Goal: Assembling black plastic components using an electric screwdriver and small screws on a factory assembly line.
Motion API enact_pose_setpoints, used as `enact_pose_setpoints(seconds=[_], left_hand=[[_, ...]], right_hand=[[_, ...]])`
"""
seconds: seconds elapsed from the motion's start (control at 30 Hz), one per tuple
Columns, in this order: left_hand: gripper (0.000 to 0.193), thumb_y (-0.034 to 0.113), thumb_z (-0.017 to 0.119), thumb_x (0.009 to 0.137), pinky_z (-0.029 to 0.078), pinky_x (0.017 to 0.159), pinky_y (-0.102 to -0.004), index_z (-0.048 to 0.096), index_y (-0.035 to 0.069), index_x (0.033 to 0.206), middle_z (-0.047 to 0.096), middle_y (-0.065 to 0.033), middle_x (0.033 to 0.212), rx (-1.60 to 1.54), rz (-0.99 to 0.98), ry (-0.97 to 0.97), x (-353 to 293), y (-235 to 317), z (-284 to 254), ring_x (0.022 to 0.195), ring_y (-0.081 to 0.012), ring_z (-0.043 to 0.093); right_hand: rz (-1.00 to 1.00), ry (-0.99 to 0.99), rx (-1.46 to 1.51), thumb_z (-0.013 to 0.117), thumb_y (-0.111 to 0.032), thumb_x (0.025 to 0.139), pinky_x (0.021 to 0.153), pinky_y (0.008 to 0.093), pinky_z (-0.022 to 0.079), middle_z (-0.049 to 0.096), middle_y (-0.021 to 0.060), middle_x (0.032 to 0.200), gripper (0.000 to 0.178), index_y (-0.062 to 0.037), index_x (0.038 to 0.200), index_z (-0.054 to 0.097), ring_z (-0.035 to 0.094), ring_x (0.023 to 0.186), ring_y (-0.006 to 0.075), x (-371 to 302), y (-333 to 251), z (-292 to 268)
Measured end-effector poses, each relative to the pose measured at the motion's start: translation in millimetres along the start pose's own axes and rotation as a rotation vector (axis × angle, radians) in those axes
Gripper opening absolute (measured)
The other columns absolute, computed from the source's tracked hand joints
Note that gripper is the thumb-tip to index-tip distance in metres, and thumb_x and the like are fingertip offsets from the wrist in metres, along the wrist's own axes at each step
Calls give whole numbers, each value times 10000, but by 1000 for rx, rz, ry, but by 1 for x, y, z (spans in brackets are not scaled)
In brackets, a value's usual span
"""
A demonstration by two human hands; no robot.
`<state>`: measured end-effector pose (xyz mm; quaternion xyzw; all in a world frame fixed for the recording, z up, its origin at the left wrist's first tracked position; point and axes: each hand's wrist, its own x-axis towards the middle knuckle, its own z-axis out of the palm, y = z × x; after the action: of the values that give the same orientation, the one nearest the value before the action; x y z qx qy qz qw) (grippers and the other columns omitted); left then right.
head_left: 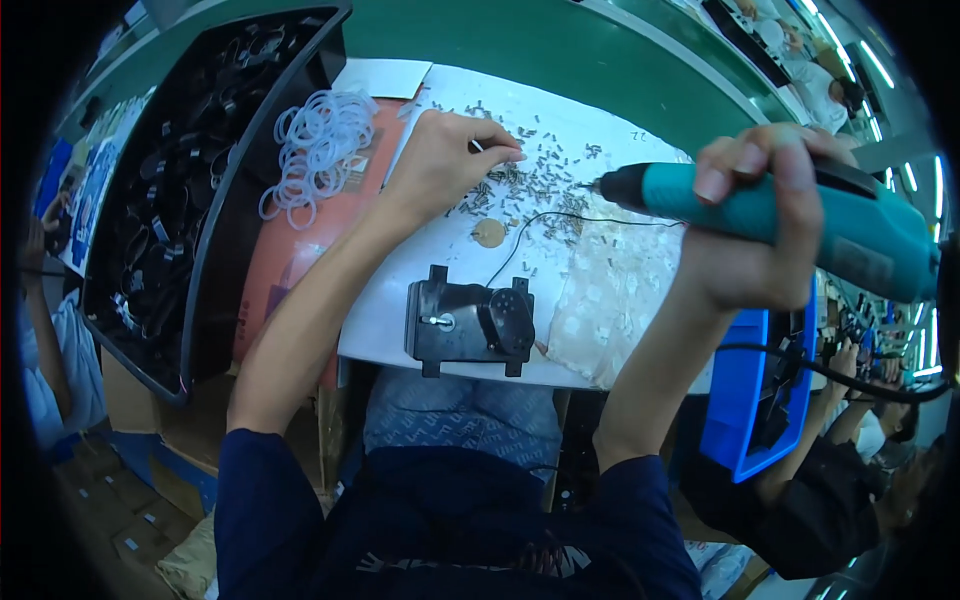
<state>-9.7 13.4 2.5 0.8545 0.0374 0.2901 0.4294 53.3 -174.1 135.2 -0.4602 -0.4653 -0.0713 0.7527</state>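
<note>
My right hand (750,265) is wrapped round a teal electric screwdriver (860,225), held up over the right of the table with its black nose pointing left. Over the scattered small screws (540,185), my left hand (440,160) has thumb and forefinger pinched together; what lies between them is too small to make out. Near the table's front edge sits a black plastic housing (462,345) with corner tabs, a round part and a metal fitting. A thin black cable (540,215) runs from it to the right.
Clear plastic rings (318,145) lie heaped on an orange-red surface (290,265) at left, beside a long black bin (205,260) full of dark parts. A blue bin (738,400) stands at right, with a black cord (850,383) near it. Other people are at work on both sides.
</note>
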Motion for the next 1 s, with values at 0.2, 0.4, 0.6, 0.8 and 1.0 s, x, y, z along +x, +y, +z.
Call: enact_pose_setpoints(seconds=[0.2, 0.4, 0.6, 0.8, 1.0], left_hand=[[103, 70, 675, 836, 537, 687, -233, 714, -11, 887, 709, -96, 807, -210, 43, -126, -3, 24, -2, 757, -147, 686], [163, 123, 619, 905, 568, 732, -229, 637, -36, 934, 691, -161, 892, -836, -444, -160, -2, 33, 8, 812, -186, 695], [233, 213, 596, 932, 565, 727, -217, 612, -19, 930, 685, -172, 895, -1013, -647, -235, -5, 36, 12, 821, -200, 697], [279, 243, 614, 924, 569, 683, -210, 624, -32, 881, 686, -171, 865, -1020, -719, -241, -5, 38, 15, 767, -188, 697], [309, 274, 621, 919, 560, 651, -193, 632, -34, 891, 687, -152, 832, -991, -741, -267, -6, 38, 14, 731, -167, 694]], right_hand=[[53, 114, 49, 522, -137, 852, 551, 298, 408, 537, 109, 729, 194, -24, 1007, 497, 521, 557, 183, -9, 17, -11], [50, 333, 324, 586, -87, 815, 444, 295, 475, 560, 149, 679, 257, 39, 1029, 518, 523, 452, 196, -12, 21, -16], [104, 283, 186, 530, -199, 860, 565, 290, 394, 541, 88, 731, 166, -52, 930, 500, 507, 542, 158, -19, 16, -8], [91, 279, 180, 548, -186, 847, 548, 285, 408, 551, 92, 724, 166, -70, 954, 496, 503, 521, 160, -20, 17, -7], [81, 259, 138, 557, -182, 839, 543, 279, 416, 556, 89, 725, 171, -80, 962, 496, 513, 523, 159, -20, 20, -4]])
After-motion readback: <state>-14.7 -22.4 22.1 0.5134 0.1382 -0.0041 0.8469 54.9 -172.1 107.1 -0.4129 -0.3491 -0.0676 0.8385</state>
